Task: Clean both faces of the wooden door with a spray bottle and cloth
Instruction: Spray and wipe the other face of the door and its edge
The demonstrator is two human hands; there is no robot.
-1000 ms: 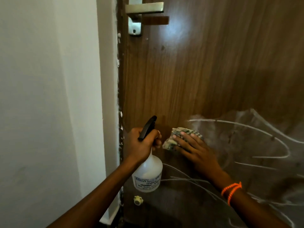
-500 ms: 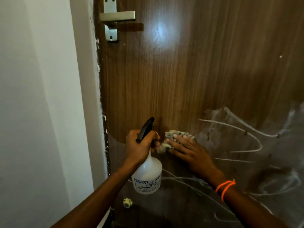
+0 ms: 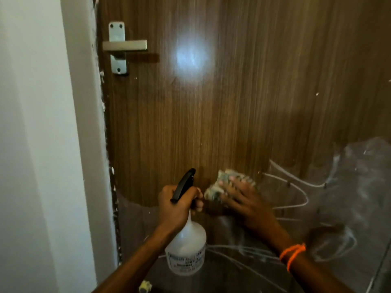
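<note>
The brown wooden door fills most of the view, with grey smears and white scrawled lines across its lower part. My left hand grips the neck of a translucent white spray bottle with a black trigger, held upright close to the door. Just to its right, my right hand presses a crumpled patterned cloth flat against the door. The hand is blurred with motion and wears orange bands at the wrist.
A metal lever handle on its plate sits at the door's upper left. The white door frame and wall run down the left side. A small yellowish door stopper shows near the bottom edge.
The view has shifted so the door handle sits lower and further right in frame. My right hand keeps rubbing the cloth in about the same spot. The bottle stays held.
</note>
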